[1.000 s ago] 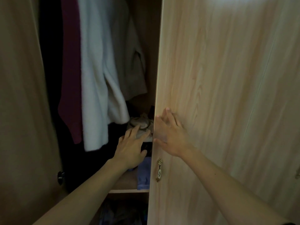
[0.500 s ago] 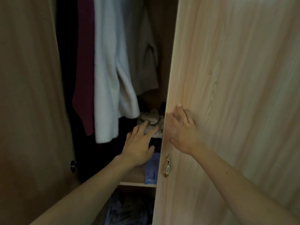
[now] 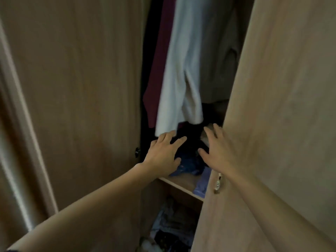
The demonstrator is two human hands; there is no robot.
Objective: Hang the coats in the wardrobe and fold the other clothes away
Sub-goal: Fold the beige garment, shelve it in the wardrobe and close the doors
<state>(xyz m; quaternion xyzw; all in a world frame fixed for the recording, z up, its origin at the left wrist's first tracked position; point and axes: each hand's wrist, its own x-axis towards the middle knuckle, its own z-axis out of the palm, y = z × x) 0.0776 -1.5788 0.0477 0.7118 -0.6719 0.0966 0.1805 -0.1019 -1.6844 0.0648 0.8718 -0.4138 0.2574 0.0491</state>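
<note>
Both hands reach into the gap between the wardrobe doors. The left hand [image 3: 163,153] is spread flat, fingers apart, over the dark pile of clothes [image 3: 190,142] on the shelf [image 3: 181,180], just under the hem of the hanging white coat [image 3: 181,79]; it grips nothing. The right hand [image 3: 218,153] is spread too, at the edge of the right door [image 3: 281,106]. A maroon garment [image 3: 160,70] hangs beside the white coat, and a lilac piece [image 3: 201,184] juts over the shelf's front. The risk, as I judge it: swinging that door shut now would nip the left wrist or trap the lilac piece, and a careless push could slide the loose pile onto the heap [image 3: 172,224] below
</note>
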